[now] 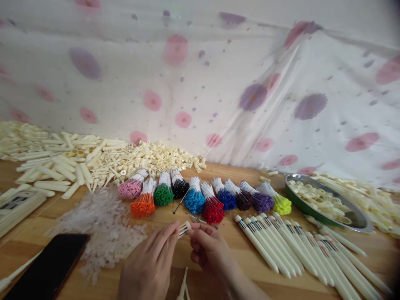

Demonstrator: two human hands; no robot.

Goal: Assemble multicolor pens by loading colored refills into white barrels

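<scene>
the left hand (150, 260) is nearly closed, its fingers bent together and pinching the left end of a small cream slotted plastic piece (184, 229). the right hand (206, 243) has thumb and index finger closed at the other end, the remaining fingers curled inward. the piece is between them, over the wooden tabletop (237, 170).

just beyond stand ten bundles of thin white sticks with coloured ends (194, 200), pink to yellow. to the right, a row of cream plastic pen barrels (258, 241) lies slanted; behind it, an oval green dish with a silvery rim (298, 204) holds small cream slotted parts (314, 196).

to the left, translucent plastic bits (100, 229) spread beside a black phone (51, 264) near the front edge of the view. bare wood shows between the right hand and the barrels. both wrists come in from below, angled toward each other.
</scene>
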